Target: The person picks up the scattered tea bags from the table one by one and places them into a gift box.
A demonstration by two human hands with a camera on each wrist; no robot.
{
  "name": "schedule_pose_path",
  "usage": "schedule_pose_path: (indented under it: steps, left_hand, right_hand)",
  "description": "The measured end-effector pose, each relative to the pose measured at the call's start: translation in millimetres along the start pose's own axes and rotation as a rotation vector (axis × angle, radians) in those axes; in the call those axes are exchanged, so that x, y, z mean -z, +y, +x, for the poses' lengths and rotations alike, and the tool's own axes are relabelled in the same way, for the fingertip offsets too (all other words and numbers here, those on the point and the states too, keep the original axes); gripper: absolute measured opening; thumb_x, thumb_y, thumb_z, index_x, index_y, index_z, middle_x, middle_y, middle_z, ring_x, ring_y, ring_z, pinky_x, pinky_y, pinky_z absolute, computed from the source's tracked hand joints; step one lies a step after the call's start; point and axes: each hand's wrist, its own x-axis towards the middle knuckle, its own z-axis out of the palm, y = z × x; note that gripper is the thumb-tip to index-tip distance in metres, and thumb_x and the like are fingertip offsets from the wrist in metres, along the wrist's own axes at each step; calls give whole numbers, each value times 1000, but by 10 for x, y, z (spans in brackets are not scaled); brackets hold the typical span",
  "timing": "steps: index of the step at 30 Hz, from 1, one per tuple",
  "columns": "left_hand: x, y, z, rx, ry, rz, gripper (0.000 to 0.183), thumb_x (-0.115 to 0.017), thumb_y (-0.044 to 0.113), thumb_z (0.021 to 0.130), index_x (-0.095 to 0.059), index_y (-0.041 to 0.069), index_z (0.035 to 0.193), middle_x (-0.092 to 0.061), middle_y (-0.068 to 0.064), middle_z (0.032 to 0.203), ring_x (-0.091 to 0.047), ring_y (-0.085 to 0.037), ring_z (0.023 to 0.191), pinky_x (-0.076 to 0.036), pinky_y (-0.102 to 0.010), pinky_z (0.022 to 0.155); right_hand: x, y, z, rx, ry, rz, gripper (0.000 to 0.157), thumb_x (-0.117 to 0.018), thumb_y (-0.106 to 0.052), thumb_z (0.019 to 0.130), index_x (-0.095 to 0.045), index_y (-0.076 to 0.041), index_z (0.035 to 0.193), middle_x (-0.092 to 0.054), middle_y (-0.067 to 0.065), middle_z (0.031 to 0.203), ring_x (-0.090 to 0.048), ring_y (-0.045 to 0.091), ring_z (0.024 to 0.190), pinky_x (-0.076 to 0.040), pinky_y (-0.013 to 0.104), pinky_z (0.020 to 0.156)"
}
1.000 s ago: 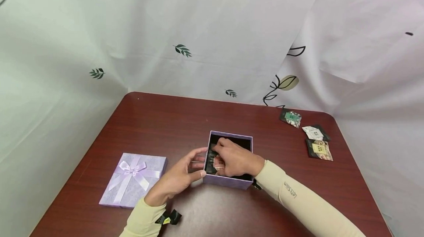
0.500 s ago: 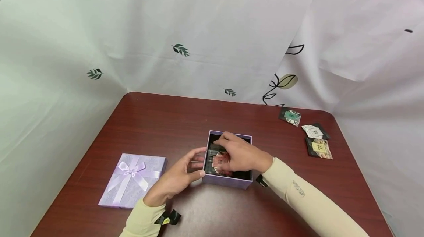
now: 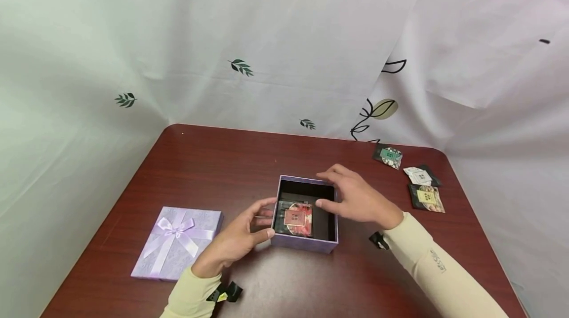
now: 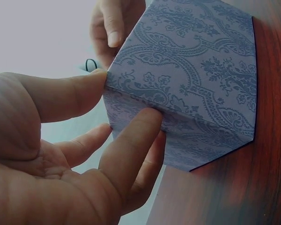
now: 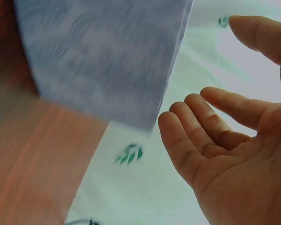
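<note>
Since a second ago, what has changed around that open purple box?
The right hand has drawn rightward off the flat black packet with a red label and now hangs open at the right rim of the purple patterned box, leaving the packet inside on the left. Unchanged: the left hand at the box's left side, the square lavender ribboned lid, and the small flat packets at far right.

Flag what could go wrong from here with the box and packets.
The left hand touches the box only at its left side, so a bump from the right hand, which hovers by the right rim, might shift it.

The white packet and yellow packet lie very close together, so reaching for one could drag the other.

The red packet has bare floor to its right, so it may slide if the box tilts.
</note>
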Motion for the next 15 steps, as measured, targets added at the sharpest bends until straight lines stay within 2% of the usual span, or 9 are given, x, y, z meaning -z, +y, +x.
schedule_pose_path:
  steps: [5,9,15]
  left_hand:
    - [4,11,-3,-2,-1,0,70,-69,-3,96,-41,8,159,-52,-33,143,-58,-47,131,-51,-38,98]
    - [8,6,-4,-5,0,7,69,-69,-3,96,-41,8,159,-52,-33,143,-58,-46,131,-51,-38,98]
    - [5,-8,-1,-6,0,9,69,-69,-2,96,-41,8,159,-53,-33,143,-59,-46,130,-51,-39,98]
  right_hand:
    - [115,231,-174,-74,71,-23,61,-80,-41,94,-63,-10,144,-63,3,127,-65,19,103,-56,45,91]
    - [173,426,-296,-132,127,-50,59,-81,-37,93,-64,-8,142,-64,7,124,-66,23,98,-56,45,86]
    - [240,701,-490,-247,173,-87,66,-81,-38,92,-61,-1,143,-63,16,126,-66,32,100,-54,51,87]
